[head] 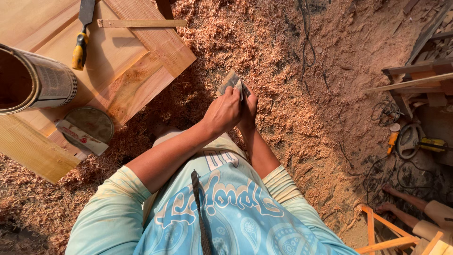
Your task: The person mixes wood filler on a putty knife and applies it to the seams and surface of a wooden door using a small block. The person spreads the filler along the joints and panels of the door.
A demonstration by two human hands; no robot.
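Observation:
Both hands meet in front of my chest over a floor of wood shavings. My left hand (223,111) and my right hand (248,109) together grip a folded grey sheet (231,81) that looks like sandpaper, its upper edge sticking out above the fingers. The wooden panel (141,71) lies to the left of my hands, apart from them. My light blue patterned shirt fills the bottom of the view.
On the panel lie a yellow-handled chisel (80,45), a thin wood strip (141,22), a large open tin (33,80) and its round lid (92,122). Another person's bare feet (394,198) show at lower right, near a power tool (410,140), cables and timber offcuts.

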